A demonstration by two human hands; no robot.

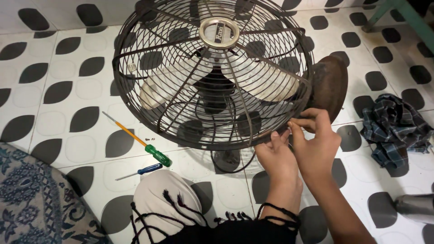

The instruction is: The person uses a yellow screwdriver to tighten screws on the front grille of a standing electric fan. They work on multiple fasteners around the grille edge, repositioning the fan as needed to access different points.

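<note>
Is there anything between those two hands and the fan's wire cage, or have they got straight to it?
Nothing visible stands between them. Both the left hand and the right hand are already at the lower right rim of the fan cage, fingertips pinching there. The screwdrivers lie apart on the tiled floor.

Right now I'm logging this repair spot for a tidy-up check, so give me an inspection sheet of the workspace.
Surface: tiled floor, white with dark leaf shapes.
Job's things: table fan lying with its wire guard up, pale blades inside, rusty base at the right.
Clutter: green-handled screwdriver, blue-handled screwdriver, small screws, crumpled checked cloth.
Hands: left hand and right hand pinch at the guard's lower right rim.
Cables: dark cord loops under the guard.
Surroundings: patterned mat, green frame leg, grey object.
</note>
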